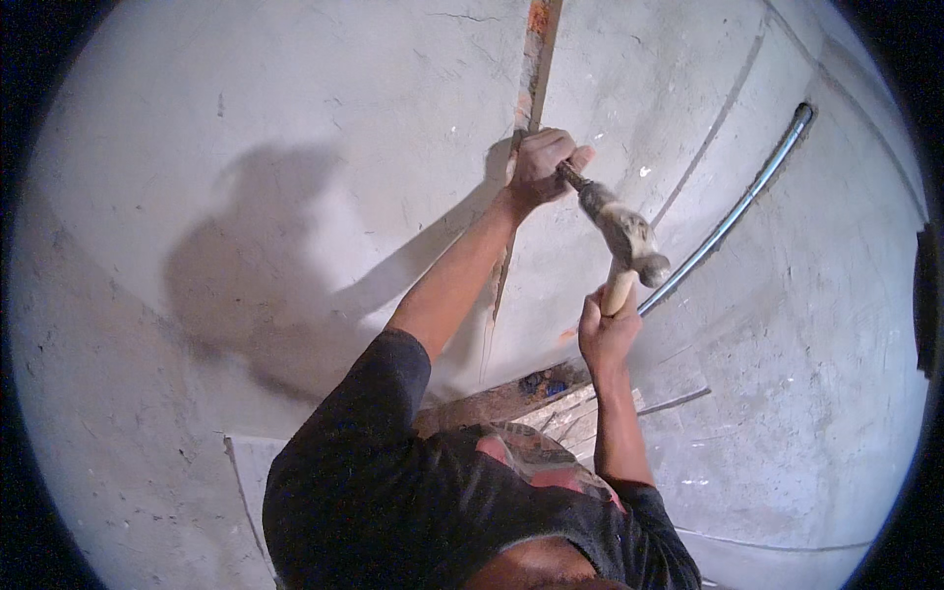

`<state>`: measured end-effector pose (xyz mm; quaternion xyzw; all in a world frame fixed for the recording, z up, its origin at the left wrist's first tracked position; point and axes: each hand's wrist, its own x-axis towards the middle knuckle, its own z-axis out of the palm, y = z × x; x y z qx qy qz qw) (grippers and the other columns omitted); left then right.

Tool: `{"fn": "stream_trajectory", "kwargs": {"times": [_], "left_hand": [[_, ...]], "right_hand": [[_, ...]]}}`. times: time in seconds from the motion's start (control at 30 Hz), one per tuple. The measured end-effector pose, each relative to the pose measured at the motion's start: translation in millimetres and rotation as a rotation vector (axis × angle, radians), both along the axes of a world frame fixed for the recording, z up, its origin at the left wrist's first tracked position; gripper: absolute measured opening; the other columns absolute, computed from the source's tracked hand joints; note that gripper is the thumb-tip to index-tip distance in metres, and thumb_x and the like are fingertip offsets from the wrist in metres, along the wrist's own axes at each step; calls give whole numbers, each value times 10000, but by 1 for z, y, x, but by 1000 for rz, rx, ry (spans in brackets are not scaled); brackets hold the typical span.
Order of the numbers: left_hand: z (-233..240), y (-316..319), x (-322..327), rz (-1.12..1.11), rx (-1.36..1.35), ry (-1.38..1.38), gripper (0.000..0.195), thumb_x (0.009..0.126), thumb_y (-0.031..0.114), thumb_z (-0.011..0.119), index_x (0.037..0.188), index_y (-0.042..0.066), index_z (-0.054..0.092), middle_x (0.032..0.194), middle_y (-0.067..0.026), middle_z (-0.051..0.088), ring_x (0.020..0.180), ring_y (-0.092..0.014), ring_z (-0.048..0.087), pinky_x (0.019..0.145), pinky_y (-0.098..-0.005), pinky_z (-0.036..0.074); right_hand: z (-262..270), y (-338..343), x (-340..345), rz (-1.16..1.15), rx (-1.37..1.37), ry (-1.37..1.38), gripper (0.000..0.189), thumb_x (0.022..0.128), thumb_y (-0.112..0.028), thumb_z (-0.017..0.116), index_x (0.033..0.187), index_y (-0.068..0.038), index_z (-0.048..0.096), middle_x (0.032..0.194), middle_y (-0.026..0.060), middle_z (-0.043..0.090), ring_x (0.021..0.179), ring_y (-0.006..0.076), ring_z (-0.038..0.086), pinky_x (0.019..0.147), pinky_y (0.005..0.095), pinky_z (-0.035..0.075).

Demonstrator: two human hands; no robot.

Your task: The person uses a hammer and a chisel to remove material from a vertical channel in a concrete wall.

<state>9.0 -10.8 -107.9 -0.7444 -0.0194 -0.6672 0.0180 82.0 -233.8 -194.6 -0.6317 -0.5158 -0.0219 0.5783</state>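
My left hand (544, 164) is closed around a metal chisel (572, 175) against the grey plastered wall, at a narrow groove (532, 81) that shows orange brick. The chisel's working tip is hidden behind the hand. My right hand (611, 332) grips the light wooden handle of a hammer (627, 236) from below. The worn, dusty hammer head lies in line with the chisel's outer end, touching or very close to it. Below my left hand, the groove narrows to a ragged cut with thin lines under it.
Right of the hands, a shiny conduit (745, 203) runs in a slanted channel in the wall. A dark straight mark (708, 140) lies between it and the groove. Boards (571, 417) and a dark recess with a blue item (554, 387) show low down. A shadow falls on the wall at left.
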Motion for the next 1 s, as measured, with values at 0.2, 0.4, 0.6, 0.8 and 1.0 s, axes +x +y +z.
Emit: {"fn": "stream_trajectory", "kwargs": {"times": [0.2,0.4,0.6,0.8,1.0], "left_hand": [[-5,5,0,58,16,-40,378,815,205,617,554,40,399,515,-123,402,453,-302,426,442,-396,336],[-3,-3,0,91,-32,-58,370,809,187,623,539,40,417,511,-129,423,466,-289,442,465,-387,361],[3,0,1,48,-109,-8,395,831,226,604,539,38,416,512,-132,423,470,-306,446,476,-398,366],[-5,5,4,148,-10,-44,363,813,207,622,560,43,421,518,-121,419,460,-306,461,447,-395,349],[0,-4,0,128,-58,-80,358,792,173,648,538,44,431,517,-131,453,462,-291,472,462,-377,377]], "right_hand": [[18,-33,25,46,214,158,121,774,-4,521,892,-19,537,705,46,534,577,118,505,505,239,417],[80,-48,2,269,967,172,238,860,-196,588,984,-100,409,630,18,415,447,113,408,400,260,404],[1,3,9,-15,-17,-77,149,775,-45,586,914,-19,539,720,64,574,626,222,558,603,299,461],[38,-32,22,149,258,333,103,808,-8,524,901,-49,512,683,58,518,501,98,454,453,230,396],[73,-31,21,343,1029,119,152,850,-83,551,958,-77,445,643,27,451,487,88,413,400,235,381]]}}
